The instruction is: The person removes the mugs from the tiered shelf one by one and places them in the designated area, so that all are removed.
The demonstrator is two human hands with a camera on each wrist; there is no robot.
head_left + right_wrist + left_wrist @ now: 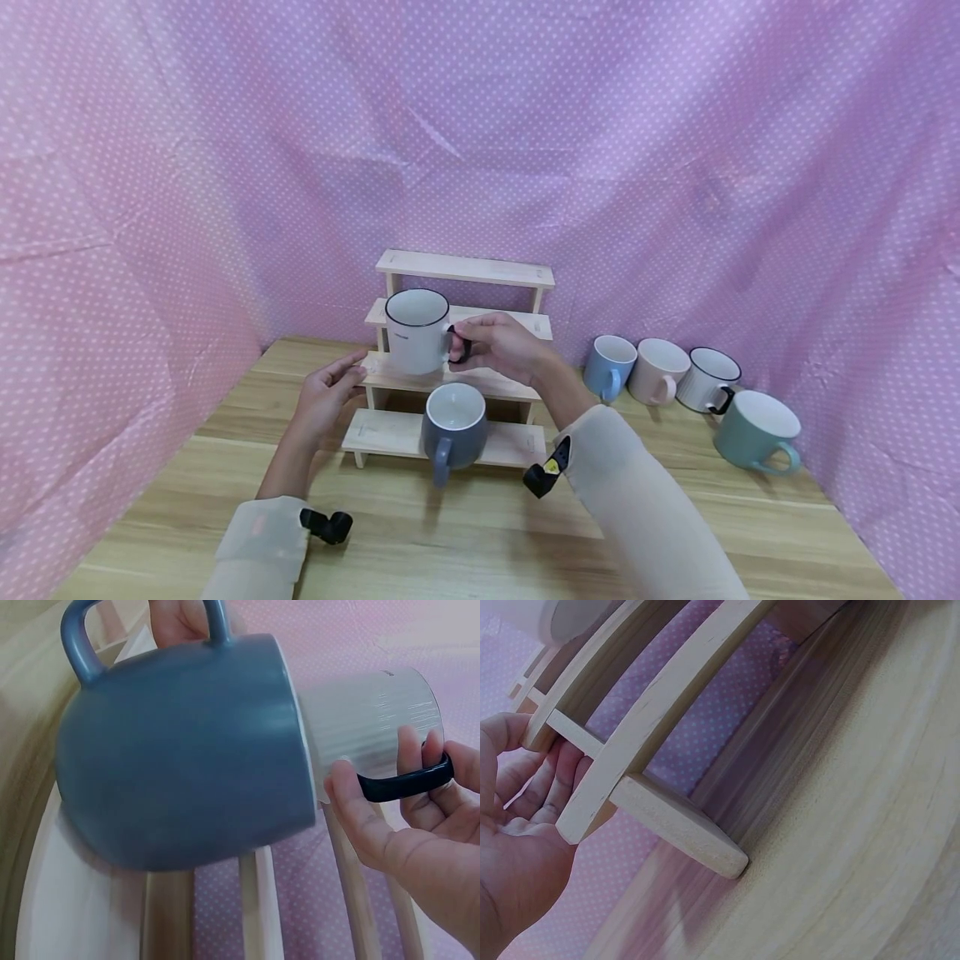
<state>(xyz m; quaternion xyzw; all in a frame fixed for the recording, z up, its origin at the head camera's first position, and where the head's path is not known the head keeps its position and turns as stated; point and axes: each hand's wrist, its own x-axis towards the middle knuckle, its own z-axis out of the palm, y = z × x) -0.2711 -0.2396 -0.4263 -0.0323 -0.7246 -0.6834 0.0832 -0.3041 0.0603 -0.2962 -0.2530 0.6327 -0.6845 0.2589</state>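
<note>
My right hand (504, 346) grips the black handle of a white mug (414, 340) with a dark rim. The mug is upright over the second step from the bottom of a wooden tiered stand (386, 433). With thumb above and fingers below, my left hand (525, 802) holds the left end of that step. A grey-blue mug (180, 750) with a pale inside sits on the lowest step, its handle turned to the front. In the right wrist view it covers part of the white mug.
Along the right side of the wood-grain table (450, 542) stand a light blue mug (609, 367), a pale pink mug (658, 372), a white mug with a black handle (705, 381) and a green mug (753, 431). A pink dotted cloth (480, 150) hangs behind the stand.
</note>
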